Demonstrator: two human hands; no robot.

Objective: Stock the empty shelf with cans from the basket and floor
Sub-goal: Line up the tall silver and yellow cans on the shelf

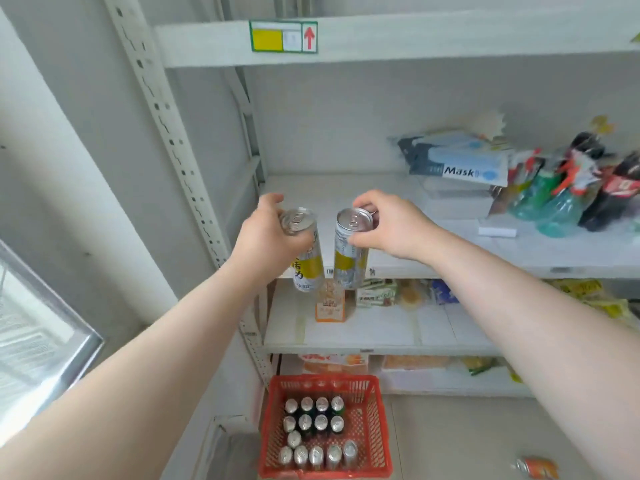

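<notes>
Left hand: we grip one yellow-and-silver can near its top.
Right hand: we grip the second can, both just before the bare shelf.
Basket: on the floor, with more cans.

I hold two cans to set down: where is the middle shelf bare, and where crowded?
Bare: the left part of the white middle shelf, from the grey perforated upright to the blue mask packs. Crowded: its right end, with plastic bottles.

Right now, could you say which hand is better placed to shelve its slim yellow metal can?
Probably the right hand: its yellow can hangs nearly upright before the white shelf; the left hand holds a tilted can.
</notes>
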